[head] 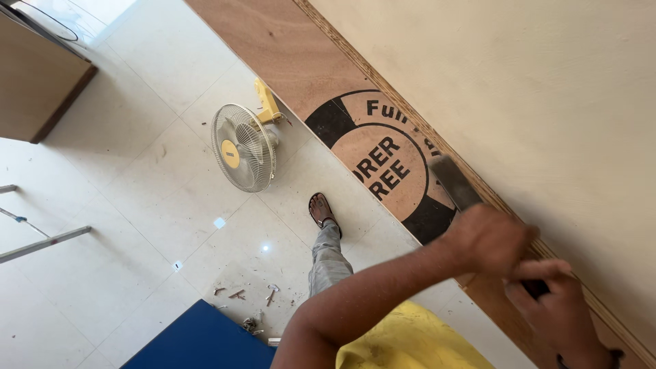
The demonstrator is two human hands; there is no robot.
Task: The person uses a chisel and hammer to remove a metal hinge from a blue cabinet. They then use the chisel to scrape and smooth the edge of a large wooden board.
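Left hand clenched round flat file, blade laid along plywood board edge; right hand grips file's near end, steadying.

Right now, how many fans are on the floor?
1. The fan stands on the tiled floor, left of the plywood sheet. Others may be out of view.
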